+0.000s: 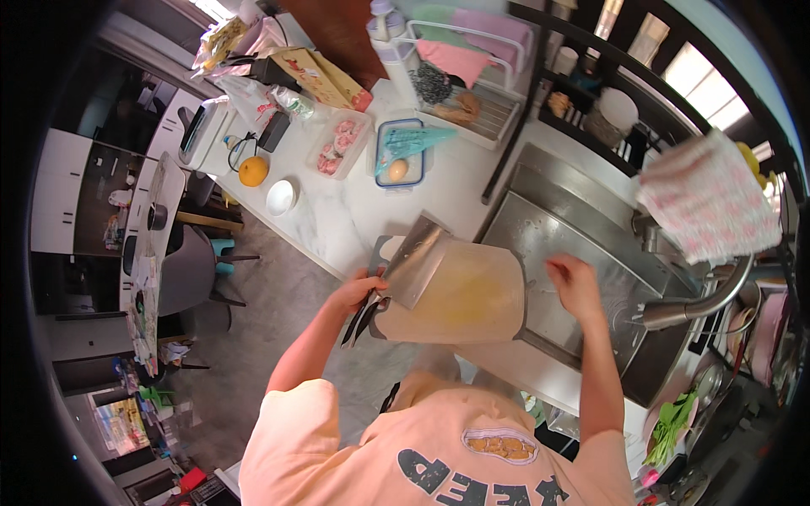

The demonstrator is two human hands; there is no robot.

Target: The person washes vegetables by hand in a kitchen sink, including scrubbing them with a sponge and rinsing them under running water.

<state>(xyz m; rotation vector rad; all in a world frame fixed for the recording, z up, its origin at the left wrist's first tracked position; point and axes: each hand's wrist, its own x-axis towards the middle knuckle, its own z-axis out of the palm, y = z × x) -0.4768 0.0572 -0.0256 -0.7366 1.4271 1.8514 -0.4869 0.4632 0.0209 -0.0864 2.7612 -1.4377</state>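
Note:
My left hand [361, 291] grips the left edge of a pale cutting board [474, 297] with grey ends, its thumb over the base of a broad cleaver blade [414, 262]. Two black knife handles [359, 321] jut out below that hand. The blade lies slantwise across the board's left part, and a yellowish patch shows in the board's middle. My right hand [573, 284] is over the stainless-steel sink [538, 234], apart from the board. Its fingers are bent and blurred, and nothing plainly shows in them. Whether the board rests on the counter is unclear.
On the marble-patterned counter [342, 221] stand a white bowl [281, 198], an orange [253, 171], a tub of raw meat [345, 144] and a lidded container [400, 155] bearing an egg [397, 169]. A faucet [690, 310] reaches over the sink. Leafy greens [672, 427] lie at the right.

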